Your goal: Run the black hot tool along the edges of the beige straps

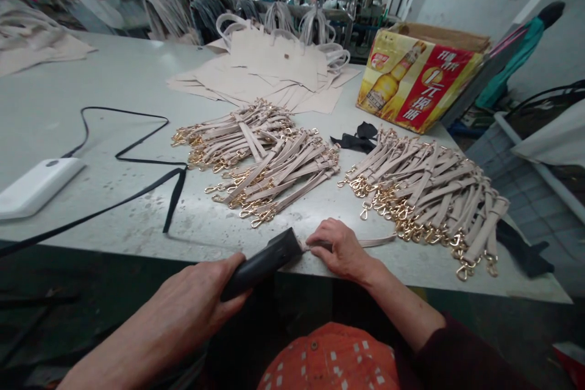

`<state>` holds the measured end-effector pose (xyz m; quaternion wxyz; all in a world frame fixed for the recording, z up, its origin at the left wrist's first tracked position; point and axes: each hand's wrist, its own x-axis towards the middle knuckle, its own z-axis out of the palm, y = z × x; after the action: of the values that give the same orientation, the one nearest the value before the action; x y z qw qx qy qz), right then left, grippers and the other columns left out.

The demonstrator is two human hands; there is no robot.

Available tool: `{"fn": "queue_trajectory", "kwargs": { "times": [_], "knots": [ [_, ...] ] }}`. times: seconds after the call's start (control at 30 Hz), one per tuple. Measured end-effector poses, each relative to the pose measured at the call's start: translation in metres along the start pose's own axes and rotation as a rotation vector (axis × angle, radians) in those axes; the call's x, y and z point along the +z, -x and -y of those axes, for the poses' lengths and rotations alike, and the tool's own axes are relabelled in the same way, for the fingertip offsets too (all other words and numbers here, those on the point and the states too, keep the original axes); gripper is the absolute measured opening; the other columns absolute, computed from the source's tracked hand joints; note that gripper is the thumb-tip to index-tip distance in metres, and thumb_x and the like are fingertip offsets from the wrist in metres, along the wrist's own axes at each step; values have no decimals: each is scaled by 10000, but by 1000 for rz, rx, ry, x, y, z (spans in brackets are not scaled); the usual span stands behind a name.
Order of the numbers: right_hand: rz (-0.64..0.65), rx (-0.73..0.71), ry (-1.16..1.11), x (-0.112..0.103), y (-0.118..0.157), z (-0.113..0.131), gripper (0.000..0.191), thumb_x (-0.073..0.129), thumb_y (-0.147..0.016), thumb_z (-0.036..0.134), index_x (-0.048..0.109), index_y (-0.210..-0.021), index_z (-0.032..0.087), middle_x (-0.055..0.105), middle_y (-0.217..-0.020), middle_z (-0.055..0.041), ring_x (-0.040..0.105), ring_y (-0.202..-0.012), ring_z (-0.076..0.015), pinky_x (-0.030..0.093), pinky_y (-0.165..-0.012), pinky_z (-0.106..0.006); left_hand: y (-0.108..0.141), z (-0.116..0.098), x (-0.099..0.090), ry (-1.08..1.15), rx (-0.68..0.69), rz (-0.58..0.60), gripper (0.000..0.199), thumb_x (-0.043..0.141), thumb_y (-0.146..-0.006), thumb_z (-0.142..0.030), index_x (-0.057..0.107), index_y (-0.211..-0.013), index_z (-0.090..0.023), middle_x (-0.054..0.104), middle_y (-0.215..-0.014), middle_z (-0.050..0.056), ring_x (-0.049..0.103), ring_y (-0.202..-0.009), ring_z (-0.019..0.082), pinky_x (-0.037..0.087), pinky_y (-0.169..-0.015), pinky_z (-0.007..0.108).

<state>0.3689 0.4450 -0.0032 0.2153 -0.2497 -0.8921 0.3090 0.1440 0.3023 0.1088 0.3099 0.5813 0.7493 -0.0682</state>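
Observation:
My left hand (201, 289) is wrapped round a black hand-held tool (262, 262) with a wide, squared front end. Its kind does not show clearly. That end points right, close against the tip of a beige strap (377, 242) at the table's front edge. The fingers of my right hand (340, 250) pinch this strap, whose tail runs right along the tabletop. Beyond my hands lies a pile of beige straps with gold snap hooks (283, 177). A second strap pile (434, 189) is to the right of my right hand.
A yellow and red cardboard box (411, 79) stands at the back right. Beige bag panels with handles (274, 64) are stacked at the back. Left on the table (132, 79) are a white device (41, 186) and a black band (114, 201). Black cloth scraps (359, 139) lie by the right pile.

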Motion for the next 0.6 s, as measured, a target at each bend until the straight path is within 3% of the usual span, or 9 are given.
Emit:
{"fn": "queue_trajectory", "kwargs": {
  "times": [0.3,0.6],
  "knots": [
    [-17,6,38,7,1,-4,77,775,-795,219,739,-863,206,644,-816,-34,573,-826,-187,399,-770,-319,-3,20,1,59,1,15,243,510,-833,-439,652,-901,-254,724,-804,21,690,-752,218,442,-664,268],
    [-40,-15,0,8,-1,-6,32,754,-831,238,750,-835,206,641,-788,-35,579,-803,-181,404,-748,-309,0,2,4,140,1,-36,224,498,-832,-399,650,-878,-240,708,-740,-5,678,-712,202,412,-626,248]
  ]
}}
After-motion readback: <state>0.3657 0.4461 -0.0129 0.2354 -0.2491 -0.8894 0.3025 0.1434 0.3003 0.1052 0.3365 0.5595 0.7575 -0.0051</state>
